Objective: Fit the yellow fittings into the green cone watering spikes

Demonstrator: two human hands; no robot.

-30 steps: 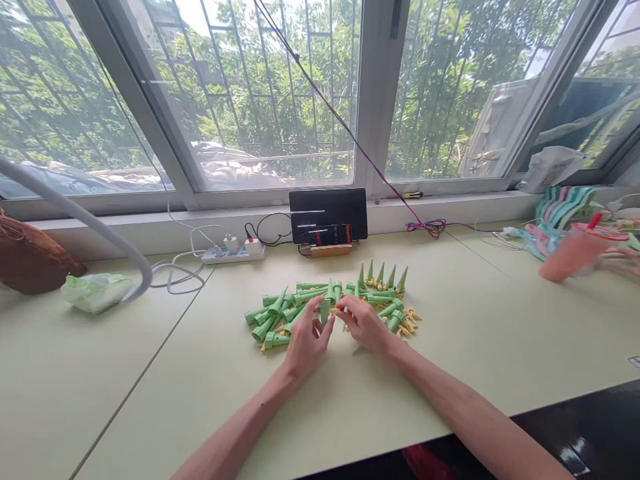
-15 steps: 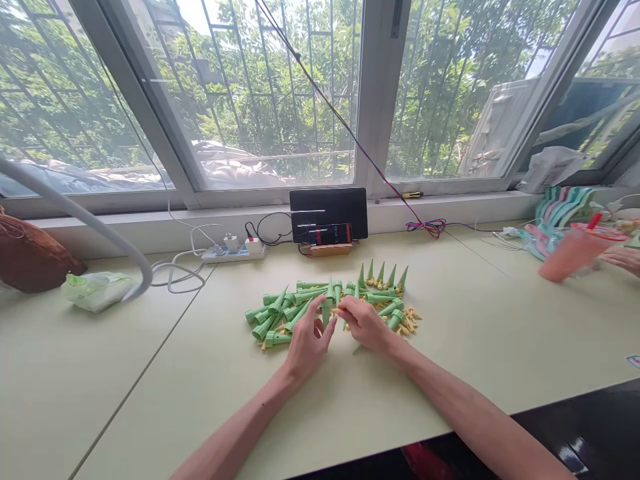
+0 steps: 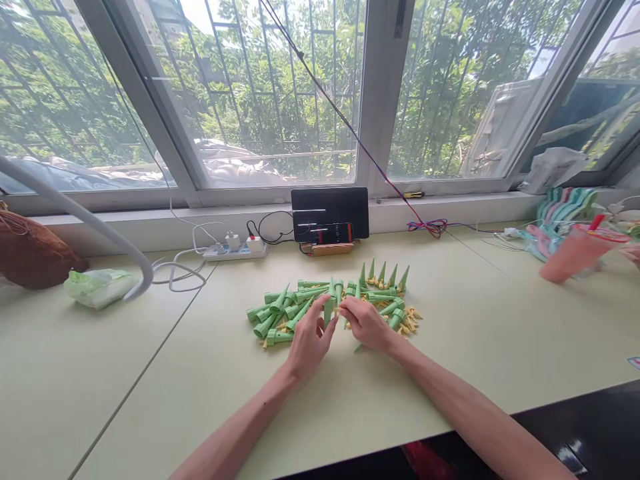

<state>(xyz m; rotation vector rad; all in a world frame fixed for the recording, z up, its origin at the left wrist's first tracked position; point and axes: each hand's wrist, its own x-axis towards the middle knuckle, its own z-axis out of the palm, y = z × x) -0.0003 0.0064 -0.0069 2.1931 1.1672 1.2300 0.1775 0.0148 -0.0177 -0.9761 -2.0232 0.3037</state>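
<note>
Through the head view I see that my left hand (image 3: 309,340) holds one green cone (image 3: 328,312) over the table (image 3: 350,407), and my right hand (image 3: 369,325) pinches a small yellow piece (image 3: 337,312) just beside it, near other green cones (image 3: 279,302).

"How do our arms lie?"

"Both are bare. Our left forearm (image 3: 245,417) slants up and rightward from the bottom edge, with a small dark spot (image 3: 265,403) on it. Our right forearm (image 3: 463,408) comes in farther right, slanting up and leftward."

"And our wrists?"

"The right one (image 3: 397,345) runs nearly straight; the left one (image 3: 293,369) bends slightly away from us."

"What about our hands?"

"They're near each other. Our bare left hand (image 3: 307,337) curves thumb and forefinger into a C-shaped grip. Our bare right hand (image 3: 369,325) shows its back, fingers folded, thumb and forefinger pinched."
</note>
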